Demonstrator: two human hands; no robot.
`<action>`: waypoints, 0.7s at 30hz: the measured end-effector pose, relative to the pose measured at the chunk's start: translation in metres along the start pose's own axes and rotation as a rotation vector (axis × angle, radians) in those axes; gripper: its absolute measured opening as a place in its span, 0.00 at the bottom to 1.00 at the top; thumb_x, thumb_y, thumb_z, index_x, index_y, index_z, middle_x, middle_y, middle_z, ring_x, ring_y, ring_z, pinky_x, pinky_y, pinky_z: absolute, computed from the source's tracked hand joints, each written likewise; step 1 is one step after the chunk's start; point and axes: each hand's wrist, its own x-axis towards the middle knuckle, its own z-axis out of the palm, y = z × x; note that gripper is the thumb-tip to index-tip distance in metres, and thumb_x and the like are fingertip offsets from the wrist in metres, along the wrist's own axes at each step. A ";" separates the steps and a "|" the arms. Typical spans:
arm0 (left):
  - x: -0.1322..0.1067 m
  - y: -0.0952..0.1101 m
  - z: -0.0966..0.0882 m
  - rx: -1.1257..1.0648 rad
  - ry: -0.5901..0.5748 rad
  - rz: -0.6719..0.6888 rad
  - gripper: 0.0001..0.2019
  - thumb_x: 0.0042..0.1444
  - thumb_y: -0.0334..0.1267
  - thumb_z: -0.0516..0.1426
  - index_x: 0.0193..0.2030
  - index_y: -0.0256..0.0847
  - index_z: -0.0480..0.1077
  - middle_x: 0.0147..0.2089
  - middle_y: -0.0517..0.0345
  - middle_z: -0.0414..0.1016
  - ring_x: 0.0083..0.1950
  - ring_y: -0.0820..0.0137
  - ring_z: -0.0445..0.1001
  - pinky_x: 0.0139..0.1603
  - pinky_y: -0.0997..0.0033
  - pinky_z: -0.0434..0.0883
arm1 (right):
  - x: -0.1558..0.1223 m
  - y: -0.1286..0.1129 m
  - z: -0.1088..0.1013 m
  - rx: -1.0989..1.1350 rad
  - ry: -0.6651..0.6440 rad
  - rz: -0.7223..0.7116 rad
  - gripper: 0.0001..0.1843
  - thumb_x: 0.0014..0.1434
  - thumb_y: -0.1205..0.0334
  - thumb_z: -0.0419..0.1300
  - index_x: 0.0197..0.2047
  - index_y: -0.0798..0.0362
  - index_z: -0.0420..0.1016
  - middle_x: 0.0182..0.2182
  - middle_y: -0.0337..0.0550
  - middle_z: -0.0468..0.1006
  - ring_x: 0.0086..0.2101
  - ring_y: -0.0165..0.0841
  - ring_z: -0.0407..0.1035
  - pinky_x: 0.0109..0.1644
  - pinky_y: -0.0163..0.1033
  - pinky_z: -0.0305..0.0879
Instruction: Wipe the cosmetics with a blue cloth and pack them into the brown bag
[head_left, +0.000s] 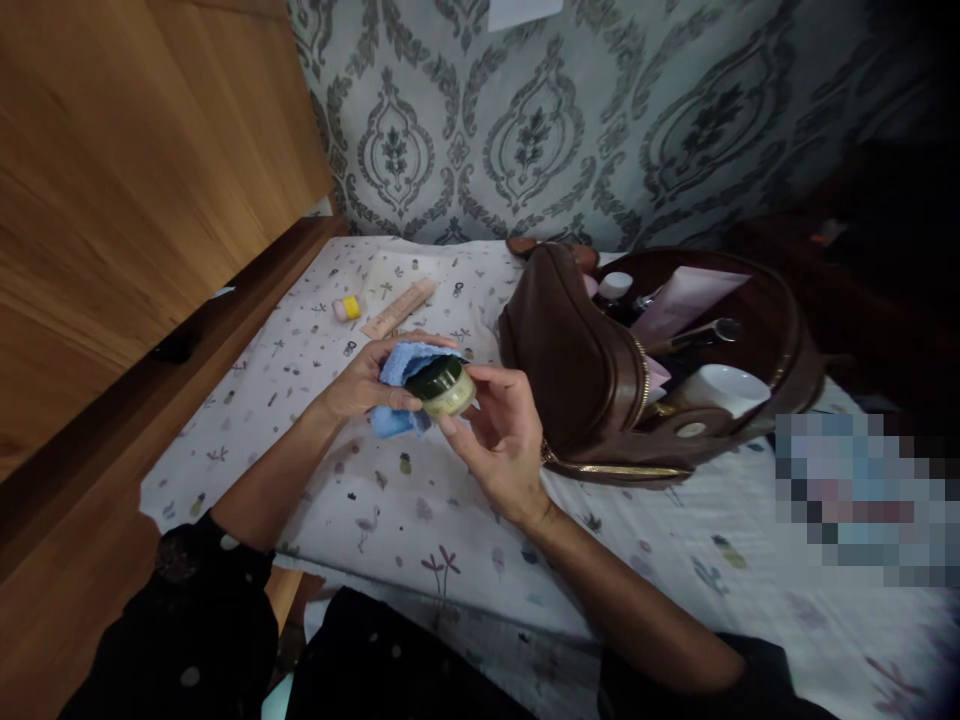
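My right hand (501,432) grips a small round jar (444,387) with a dark green lid and a pale body, held above the bed. My left hand (361,385) is closed on a light blue cloth (397,368) and presses it against the jar's left side and lid. Both hands meet over the patterned sheet (390,500), just left of an open brown leather bag (577,370).
The brown bag holds a pink tube (679,300), a white-capped bottle (613,287), a white jar (724,388) and a dark stick. A beige tube (399,308) and a small yellow-capped item (346,308) lie farther back on the sheet. A wooden headboard (135,200) rises at left.
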 end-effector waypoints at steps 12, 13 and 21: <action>-0.003 -0.004 0.003 -0.038 0.052 -0.090 0.31 0.37 0.48 0.75 0.51 0.46 0.78 0.51 0.50 0.81 0.50 0.53 0.81 0.52 0.52 0.78 | 0.002 0.006 0.002 -0.032 0.054 -0.060 0.24 0.55 0.57 0.70 0.51 0.45 0.66 0.49 0.44 0.69 0.50 0.37 0.70 0.50 0.45 0.77; -0.003 -0.004 0.003 -0.049 0.049 -0.093 0.31 0.37 0.48 0.75 0.51 0.46 0.78 0.50 0.50 0.82 0.49 0.54 0.81 0.52 0.52 0.78 | 0.002 0.006 0.002 -0.025 0.057 -0.069 0.24 0.55 0.58 0.70 0.51 0.45 0.66 0.48 0.44 0.69 0.50 0.37 0.70 0.50 0.44 0.77; -0.003 -0.006 0.002 -0.037 0.064 -0.117 0.33 0.37 0.48 0.75 0.51 0.42 0.77 0.49 0.49 0.82 0.49 0.53 0.81 0.52 0.52 0.78 | 0.003 0.005 0.002 -0.037 0.063 -0.053 0.24 0.53 0.59 0.71 0.50 0.45 0.66 0.48 0.43 0.70 0.50 0.38 0.70 0.50 0.45 0.76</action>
